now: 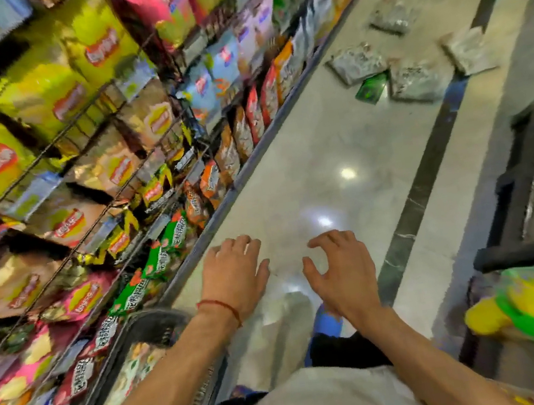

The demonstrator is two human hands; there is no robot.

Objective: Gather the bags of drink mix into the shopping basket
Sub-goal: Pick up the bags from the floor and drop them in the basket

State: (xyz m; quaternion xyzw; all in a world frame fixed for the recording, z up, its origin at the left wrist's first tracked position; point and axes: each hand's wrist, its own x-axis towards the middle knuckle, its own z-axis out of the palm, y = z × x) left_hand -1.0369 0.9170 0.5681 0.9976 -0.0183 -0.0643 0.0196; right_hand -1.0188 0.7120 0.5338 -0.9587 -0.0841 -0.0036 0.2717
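Several silver bags of drink mix lie scattered on the shiny floor far ahead: one [357, 63], another [419, 81], a third [470, 50] and one further back [392, 16]. A small green packet [372, 88] lies among them. The dark shopping basket [154, 326] stands on the floor at the lower left, under my left forearm, with a bag inside. My left hand [235, 276] and my right hand [342, 274] both hover over bare floor, fingers spread, holding nothing. The view is blurred.
Wire shelves packed with yellow, brown, pink and green snack bags [56, 171] run along the whole left side. A dark stripe [425, 178] crosses the floor on the right. A black frame and a yellow-green pack [532, 297] sit at the right edge.
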